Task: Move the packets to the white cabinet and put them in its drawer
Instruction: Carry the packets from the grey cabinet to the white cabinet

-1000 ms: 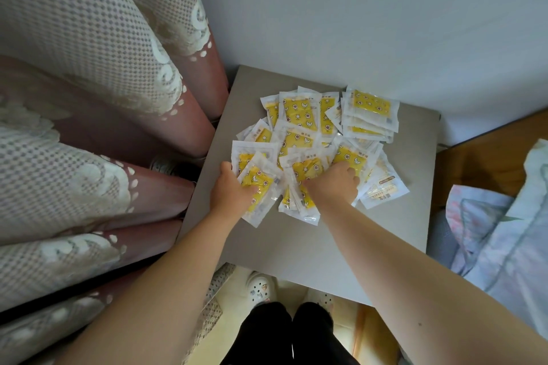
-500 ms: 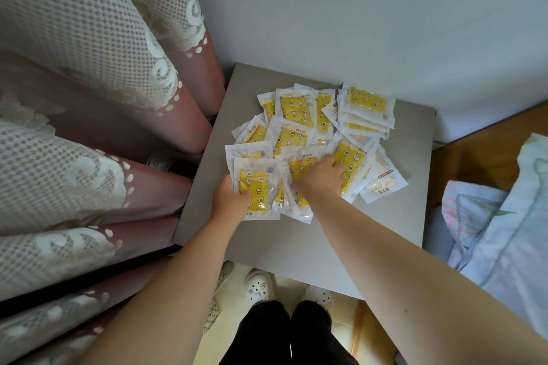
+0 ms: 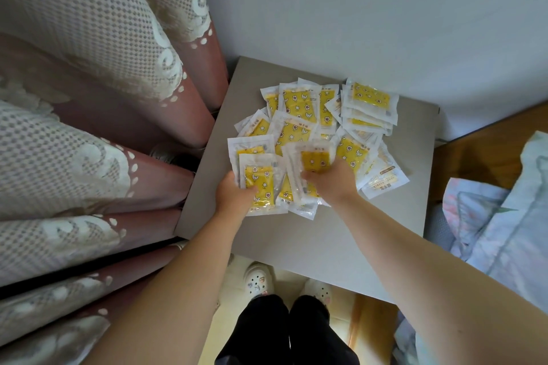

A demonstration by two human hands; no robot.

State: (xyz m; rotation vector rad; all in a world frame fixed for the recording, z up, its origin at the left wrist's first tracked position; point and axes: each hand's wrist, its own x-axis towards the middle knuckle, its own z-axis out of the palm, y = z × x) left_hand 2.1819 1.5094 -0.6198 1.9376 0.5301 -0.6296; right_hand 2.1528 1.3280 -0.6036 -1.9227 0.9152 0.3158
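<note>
Several yellow-and-white packets (image 3: 299,107) lie in a loose pile on a grey tabletop (image 3: 341,240) against the wall. My left hand (image 3: 232,197) grips one packet (image 3: 261,184) at the pile's near left, thumb across its yellow face. My right hand (image 3: 333,184) holds another packet (image 3: 315,161) lifted slightly above the pile's near middle. A small stack of packets (image 3: 369,104) sits at the far right. No white cabinet or drawer is in view.
Pink curtains with white lace (image 3: 89,127) hang close on the left of the table. Pale bedding (image 3: 504,210) lies to the right over a wooden floor (image 3: 486,154). My legs and white clogs (image 3: 258,278) show below the table's near edge.
Both hands have closed on packets at the pile's near edge. The left straightened its packet upright, and the right raised one off the pile.
</note>
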